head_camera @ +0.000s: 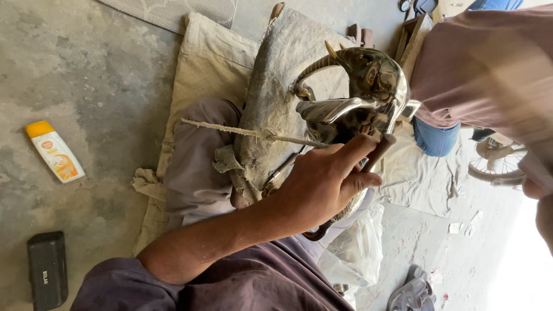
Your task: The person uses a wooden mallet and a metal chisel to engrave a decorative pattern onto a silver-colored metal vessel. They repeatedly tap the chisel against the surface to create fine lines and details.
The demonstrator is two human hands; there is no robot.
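A shiny polished metal animal head with curved horns [368, 86] rests against a dusty grey padded cushion [276, 86] that lies over my lap. My left hand [325, 181] is closed on a tool with a brown wooden handle [381, 151], index finger stretched along it, pressed at the lower side of the metal head. A frayed cord [230, 130] runs across the cushion toward the head. My right hand is out of view.
Another person in a mauve shirt [484, 69] and blue jeans sits close at the right. On the concrete floor at the left lie a white and orange bottle [55, 151] and a black box [47, 269]. Beige cloth [201, 63] underlies me; a plastic bag [354, 247] and sandals [412, 291] are lower right.
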